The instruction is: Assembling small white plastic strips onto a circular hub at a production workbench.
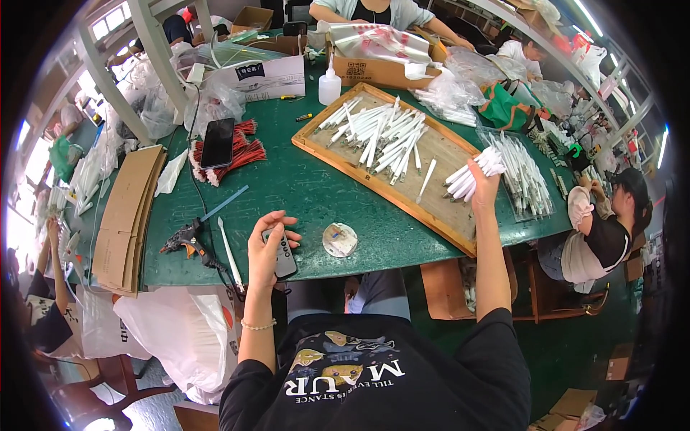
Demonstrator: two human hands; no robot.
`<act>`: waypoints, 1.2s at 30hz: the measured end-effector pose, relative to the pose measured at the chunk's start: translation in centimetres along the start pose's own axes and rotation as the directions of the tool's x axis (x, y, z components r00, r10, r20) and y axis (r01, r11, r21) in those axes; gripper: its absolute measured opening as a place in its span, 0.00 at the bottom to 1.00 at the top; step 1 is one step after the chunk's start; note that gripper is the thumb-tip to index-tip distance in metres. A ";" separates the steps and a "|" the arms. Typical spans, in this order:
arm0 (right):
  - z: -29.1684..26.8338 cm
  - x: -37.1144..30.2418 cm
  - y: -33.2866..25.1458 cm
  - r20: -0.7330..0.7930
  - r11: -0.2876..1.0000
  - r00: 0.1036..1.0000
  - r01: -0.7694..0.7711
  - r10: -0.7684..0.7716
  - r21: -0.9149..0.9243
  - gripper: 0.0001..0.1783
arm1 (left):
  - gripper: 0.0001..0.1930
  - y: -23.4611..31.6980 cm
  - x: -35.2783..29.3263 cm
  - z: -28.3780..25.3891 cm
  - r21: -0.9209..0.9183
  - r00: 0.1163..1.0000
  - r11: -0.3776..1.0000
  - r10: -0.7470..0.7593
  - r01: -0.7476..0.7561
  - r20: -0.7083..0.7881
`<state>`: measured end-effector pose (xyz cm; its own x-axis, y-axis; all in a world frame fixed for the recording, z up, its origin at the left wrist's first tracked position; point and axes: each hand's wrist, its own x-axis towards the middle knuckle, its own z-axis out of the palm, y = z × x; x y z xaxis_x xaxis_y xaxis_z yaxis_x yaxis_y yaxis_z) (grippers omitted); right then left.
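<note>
Your right hand (483,181) grips a bundle of white tubes (471,174) over the wooden tray (431,208) – your left hand (267,248), fingers loose, steadies a small dark remote (282,253) at the table (302,190) edge.

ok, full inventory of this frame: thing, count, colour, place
table: one, green, centre
wooden tray: one, light brown, right of centre on the table
white tubes: many, loose in the tray
clear bin of tubes: one, right table edge
squeeze bottle: one, white, behind the tray
phone: one, black, lying on the red wire bundles
glue gun: one, black and orange, front left
round disc: one, whitish, front edge
cardboard sheets: a stack, brown, left edge
cardboard boxes: a few, far side
other people: several, seated around the table
left hand: grip on a small dark remote
right hand: grip on a bunch of white tubes
</note>
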<state>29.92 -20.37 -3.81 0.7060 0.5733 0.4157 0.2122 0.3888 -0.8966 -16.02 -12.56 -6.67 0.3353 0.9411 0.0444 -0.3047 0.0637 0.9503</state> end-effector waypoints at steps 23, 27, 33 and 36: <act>9.0 -5.3 -7.2 0.120 0.997 0.990 -0.072 0.069 0.024 0.16 | 0.14 0.0 -0.1 -0.2 -0.004 1.000 1.000 -0.024 0.024 -0.011; 12.7 -9.1 -7.4 0.201 0.978 0.959 -0.207 0.201 0.011 0.18 | 0.16 1.3 -0.1 1.0 0.266 0.987 0.964 -0.054 0.012 0.153; 15.9 -12.4 -6.4 0.327 0.981 0.928 -0.142 0.180 -0.135 0.13 | 0.17 0.0 -0.5 4.0 0.743 0.847 0.408 0.267 -0.531 0.459; 16.5 -13.5 -6.6 0.330 0.971 0.932 -0.071 0.146 -0.229 0.09 | 0.14 -0.5 -0.3 4.8 0.791 0.852 0.316 0.209 -0.524 0.481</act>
<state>7.87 -18.80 -0.98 0.4662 0.8297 0.3071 0.3108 0.1714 -0.9349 -11.65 -14.47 -5.71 0.6506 0.6551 0.3842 0.4331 -0.7356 0.5209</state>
